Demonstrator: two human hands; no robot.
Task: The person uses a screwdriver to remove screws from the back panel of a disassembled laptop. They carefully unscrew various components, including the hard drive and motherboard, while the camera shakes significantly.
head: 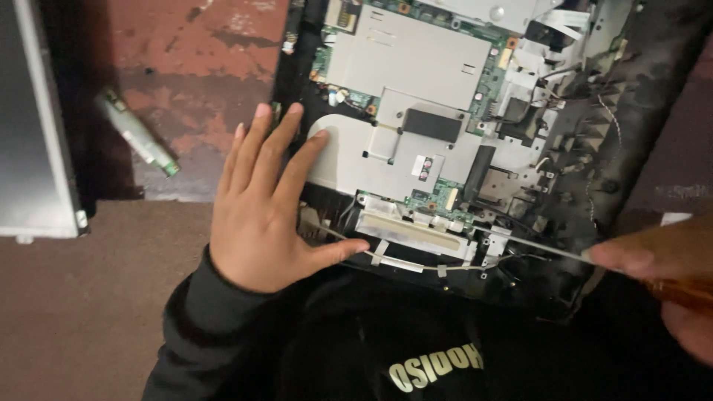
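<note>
Grey metal shielding and green circuit board fill the opened computer chassis [416, 126], which lies on the floor in front of the person with its black plastic frame running along the right and lower edges. The left hand [260, 204] lies flat, fingers spread, pressing on the chassis's left edge and a rounded grey plate, thumb stretched toward a thin grey cable [386, 258]. The right hand [661, 256] pinches the shaft of a screwdriver [520, 243] with an amber handle, its long thin blade reaching leftward along the lower edge; I cannot tell where the tip seats. To work well here, I judge the flat hand should keep the frame steady while the blade stays low and clear of the cable. No container shows; a small loose green board [137, 134] and a grey panel [33, 119] lie on the worn red-brown floor [193, 67].
</note>
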